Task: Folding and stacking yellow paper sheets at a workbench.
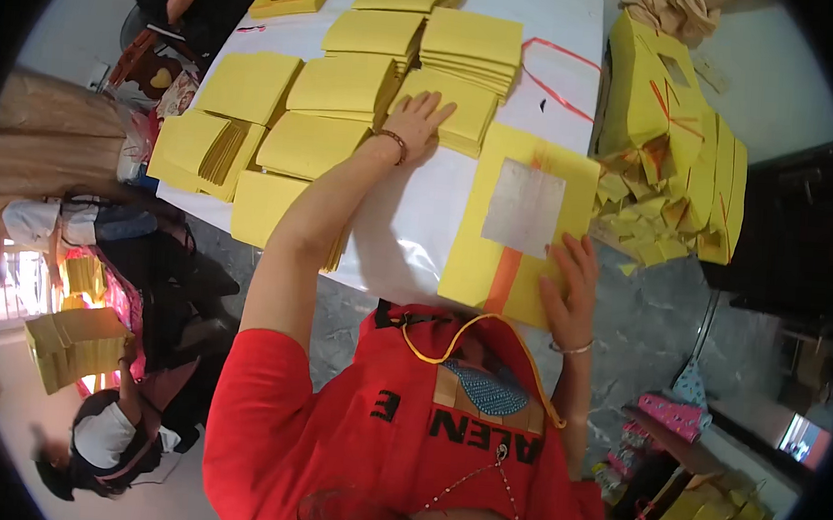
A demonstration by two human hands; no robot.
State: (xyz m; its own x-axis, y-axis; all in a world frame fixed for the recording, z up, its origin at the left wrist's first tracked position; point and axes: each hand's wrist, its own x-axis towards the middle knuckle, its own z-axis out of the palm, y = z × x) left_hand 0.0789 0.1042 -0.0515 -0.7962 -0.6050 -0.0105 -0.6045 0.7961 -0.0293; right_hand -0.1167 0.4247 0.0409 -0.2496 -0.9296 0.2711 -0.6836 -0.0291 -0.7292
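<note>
My left hand (pixel 419 125) reaches forward and rests with spread fingers on a stack of yellow paper pieces (pixel 458 120). Flat at the table's near right lies a yellow paper piece (pixel 468 249) with a pale rectangular window (pixel 525 207) and an orange strip (pixel 503 280). On its right edge lies my right hand (pixel 571 287), fingers extended and apart. Neither hand is closed round anything. Several more stacks of yellow paper (pixel 330 85) stand in rows left of and beyond my left hand, some slightly curved.
The table (pixel 420 203) has a white cover. A red ribbon (pixel 556 87) lies at its far right. Yellow bundles with red ties (pixel 650 112) are piled beyond the right edge. A person (pixel 179 2) sits at the far left; another person (pixel 106 432) holds a yellow stack (pixel 73 344).
</note>
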